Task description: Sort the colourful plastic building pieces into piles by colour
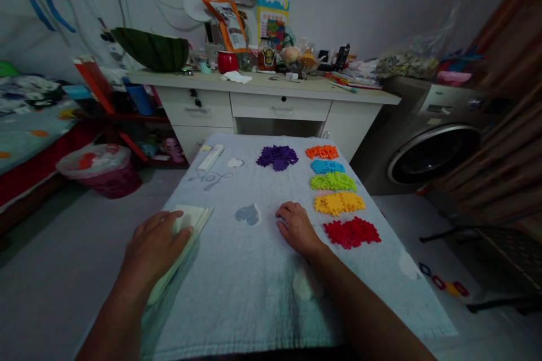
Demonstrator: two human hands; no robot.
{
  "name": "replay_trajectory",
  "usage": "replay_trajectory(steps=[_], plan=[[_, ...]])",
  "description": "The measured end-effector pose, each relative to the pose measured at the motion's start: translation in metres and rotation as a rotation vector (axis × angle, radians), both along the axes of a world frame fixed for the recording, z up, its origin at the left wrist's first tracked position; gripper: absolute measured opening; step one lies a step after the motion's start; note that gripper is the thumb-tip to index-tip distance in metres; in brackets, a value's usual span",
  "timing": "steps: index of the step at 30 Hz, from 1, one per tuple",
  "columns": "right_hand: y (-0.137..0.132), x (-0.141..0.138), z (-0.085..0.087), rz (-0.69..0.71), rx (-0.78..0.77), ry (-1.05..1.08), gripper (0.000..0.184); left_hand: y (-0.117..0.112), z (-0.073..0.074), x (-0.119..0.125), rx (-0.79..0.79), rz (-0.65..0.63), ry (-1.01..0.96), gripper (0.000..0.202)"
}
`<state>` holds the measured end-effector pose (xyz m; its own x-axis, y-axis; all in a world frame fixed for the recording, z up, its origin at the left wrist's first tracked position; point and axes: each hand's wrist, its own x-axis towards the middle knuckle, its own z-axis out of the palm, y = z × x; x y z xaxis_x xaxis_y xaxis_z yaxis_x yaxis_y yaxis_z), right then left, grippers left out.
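My left hand [154, 248] lies over a pale cream folded sheet or flat bag [192, 217] at the table's left edge. Its thumb and fingers are spread on top of that piece. My right hand [298, 228] rests on the cloth-covered table, fingers loosely bent, thumb apart, nothing visible in it. Beside it on the right are piles of small plastic pieces: red [352, 232], yellow [339, 203], green [333, 181], blue [327, 166] and orange [322, 152]. Farther back in the middle sits a purple pile [277, 157] of similar pieces.
A white oblong object [210, 158] lies at the back left of the table. Behind stands a white desk [279, 106] with a watermelon piece [150, 51] and jars. A washing machine [423, 130] is at right; a pink bin [101, 172] stands on the left floor.
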<state>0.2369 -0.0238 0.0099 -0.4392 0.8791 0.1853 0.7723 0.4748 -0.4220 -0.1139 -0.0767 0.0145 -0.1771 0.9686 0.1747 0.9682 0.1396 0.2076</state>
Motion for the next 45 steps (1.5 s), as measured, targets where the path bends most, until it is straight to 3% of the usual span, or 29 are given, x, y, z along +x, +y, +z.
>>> replay_trajectory(steps=[4, 15, 21, 34, 37, 41, 45], plan=[[-0.001, 0.0, 0.001, -0.001, -0.004, -0.002, 0.022, -0.006, -0.004, -0.001, -0.097, 0.097, 0.025, 0.056], [0.0, 0.002, -0.002, 0.023, 0.005, 0.006, 0.022, -0.006, 0.013, 0.012, -0.297, 0.184, -0.023, 0.069], [-0.001, 0.001, 0.002, 0.019, -0.004, -0.003, 0.022, -0.006, 0.02, 0.016, -0.338, 0.176, -0.006, 0.079], [-0.003, 0.006, 0.007, 0.073, -0.004, 0.051, 0.024, 0.0, 0.024, 0.023, -0.311, 0.225, 0.009, 0.078], [-0.008, 0.024, 0.023, 0.048, 0.088, 0.131, 0.024, -0.001, 0.026, 0.022, -0.316, 0.224, 0.001, 0.077], [-0.016, 0.081, 0.044, -0.179, 0.243, 0.203, 0.023, -0.001, 0.031, 0.022, -0.368, 0.247, 0.002, 0.077], [-0.025, 0.147, 0.038, -0.473, 0.252, 0.114, 0.034, 0.003, 0.034, 0.018, -0.397, 0.257, -0.009, 0.078]])
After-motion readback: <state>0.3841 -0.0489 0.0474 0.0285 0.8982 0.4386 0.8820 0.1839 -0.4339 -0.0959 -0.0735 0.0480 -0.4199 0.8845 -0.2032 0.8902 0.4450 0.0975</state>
